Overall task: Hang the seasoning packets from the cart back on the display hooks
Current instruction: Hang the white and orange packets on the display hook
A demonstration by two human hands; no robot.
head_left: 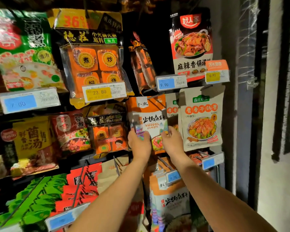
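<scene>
Both my hands are up at the display, holding one packet (148,119) by its lower corners: left hand (138,141) pinching the bottom left, right hand (172,141) pinching the bottom right, the two well apart with the packet's width between them. The packet stands upright above my hands, its orange top edge just under the blue tag (171,83) of the row above. I judge this the hanging step, with the packet's top hole being brought to a hook (155,96); I cannot tell whether the hole is already on it. Next move, as I read it: steer the top onto the hook tip, push the packet back along it, then let go. In the way: the blue tag overhead crowds the top edge. Just right of my right hand hangs a beige packet (202,118), close enough to snag. Left of my left hand, a black-and-orange packet (107,131). Below my forearms, more of the same packets (172,203) hang. The cart is not in view.
</scene>
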